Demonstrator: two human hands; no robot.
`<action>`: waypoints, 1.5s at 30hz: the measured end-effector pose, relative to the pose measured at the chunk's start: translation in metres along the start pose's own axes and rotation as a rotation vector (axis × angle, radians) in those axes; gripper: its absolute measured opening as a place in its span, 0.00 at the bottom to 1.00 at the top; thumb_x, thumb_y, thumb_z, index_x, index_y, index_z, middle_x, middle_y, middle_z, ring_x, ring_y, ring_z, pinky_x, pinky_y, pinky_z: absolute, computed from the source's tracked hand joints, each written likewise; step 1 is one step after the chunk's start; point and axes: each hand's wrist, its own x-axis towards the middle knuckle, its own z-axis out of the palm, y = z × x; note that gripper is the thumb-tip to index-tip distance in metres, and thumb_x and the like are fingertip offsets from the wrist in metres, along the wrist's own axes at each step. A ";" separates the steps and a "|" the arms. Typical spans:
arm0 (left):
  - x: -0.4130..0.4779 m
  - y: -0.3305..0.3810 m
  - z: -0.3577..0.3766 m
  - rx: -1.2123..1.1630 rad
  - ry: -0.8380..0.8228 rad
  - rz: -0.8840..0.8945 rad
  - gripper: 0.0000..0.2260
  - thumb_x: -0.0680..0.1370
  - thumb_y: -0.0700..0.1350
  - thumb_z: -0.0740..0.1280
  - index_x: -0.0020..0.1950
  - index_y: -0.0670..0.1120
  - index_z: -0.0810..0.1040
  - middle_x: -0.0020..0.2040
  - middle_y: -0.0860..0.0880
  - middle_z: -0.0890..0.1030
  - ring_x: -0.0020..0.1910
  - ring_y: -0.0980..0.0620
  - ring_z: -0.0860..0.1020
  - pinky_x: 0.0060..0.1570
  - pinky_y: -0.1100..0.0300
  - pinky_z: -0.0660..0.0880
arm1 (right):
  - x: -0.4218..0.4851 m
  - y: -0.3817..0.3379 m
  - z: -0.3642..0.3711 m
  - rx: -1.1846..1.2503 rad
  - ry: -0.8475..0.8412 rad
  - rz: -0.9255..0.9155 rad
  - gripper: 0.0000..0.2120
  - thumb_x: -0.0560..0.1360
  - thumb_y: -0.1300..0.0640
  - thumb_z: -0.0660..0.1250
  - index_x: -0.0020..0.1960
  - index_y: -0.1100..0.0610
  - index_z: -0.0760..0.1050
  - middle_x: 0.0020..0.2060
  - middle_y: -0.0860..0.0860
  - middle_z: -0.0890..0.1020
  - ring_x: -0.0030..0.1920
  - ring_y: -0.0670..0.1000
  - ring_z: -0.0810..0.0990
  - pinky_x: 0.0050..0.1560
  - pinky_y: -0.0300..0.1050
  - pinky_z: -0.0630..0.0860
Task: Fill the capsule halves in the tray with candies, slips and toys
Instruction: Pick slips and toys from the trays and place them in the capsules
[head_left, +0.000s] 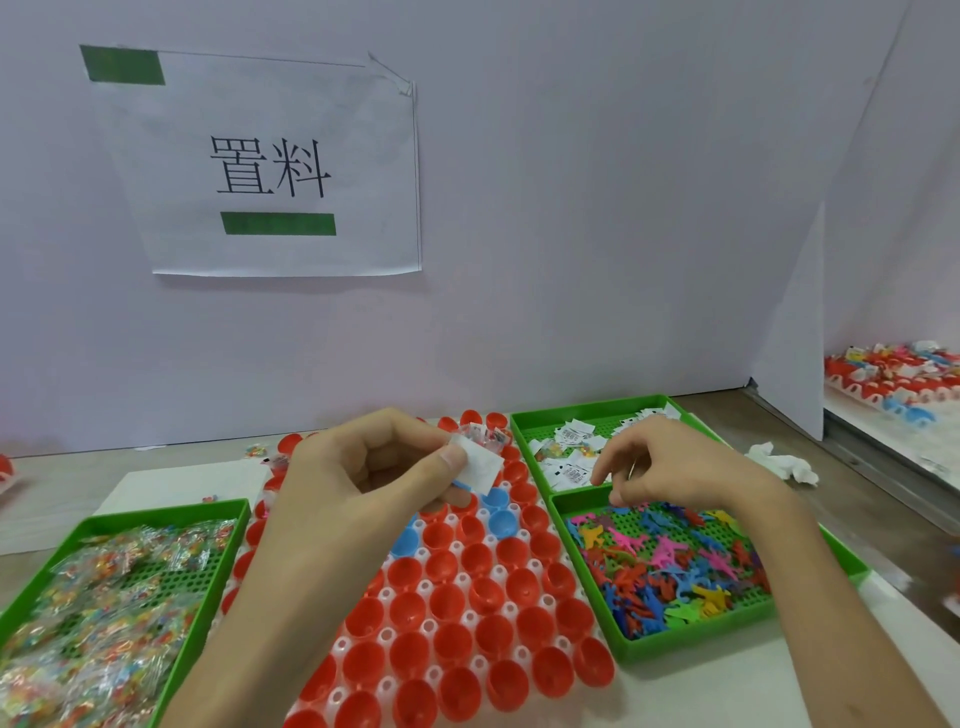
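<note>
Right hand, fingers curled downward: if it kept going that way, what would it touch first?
Probably the toys at the far edge of their green tray; depth is unclear.

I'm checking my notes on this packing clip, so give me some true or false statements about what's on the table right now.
The left hand pinches a white slip. True.
Most capsule halves are blue. False: most are red, a few blue.
The candy packets lie in the left green tray. True.
The right hand rests on the candy packets. False: it is on the right, by the toys.
</note>
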 end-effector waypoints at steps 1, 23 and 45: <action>0.000 0.000 0.000 0.005 -0.005 -0.001 0.06 0.69 0.46 0.73 0.42 0.45 0.85 0.38 0.46 0.87 0.38 0.49 0.86 0.43 0.64 0.82 | 0.000 0.000 -0.001 0.002 0.013 -0.013 0.13 0.71 0.63 0.76 0.41 0.44 0.85 0.36 0.45 0.85 0.37 0.44 0.84 0.43 0.41 0.78; -0.003 0.007 -0.003 -0.170 0.135 0.048 0.03 0.72 0.42 0.73 0.39 0.48 0.86 0.38 0.45 0.87 0.39 0.49 0.86 0.40 0.66 0.80 | -0.055 -0.118 0.000 0.767 0.174 -0.753 0.08 0.68 0.52 0.78 0.46 0.50 0.83 0.39 0.50 0.85 0.37 0.52 0.85 0.42 0.41 0.80; -0.004 0.013 -0.001 -0.535 -0.062 -0.124 0.03 0.67 0.42 0.77 0.40 0.46 0.87 0.48 0.39 0.87 0.48 0.43 0.87 0.44 0.62 0.82 | -0.061 -0.141 0.021 0.633 0.336 -0.564 0.07 0.71 0.61 0.76 0.42 0.49 0.83 0.38 0.49 0.86 0.40 0.48 0.86 0.43 0.37 0.80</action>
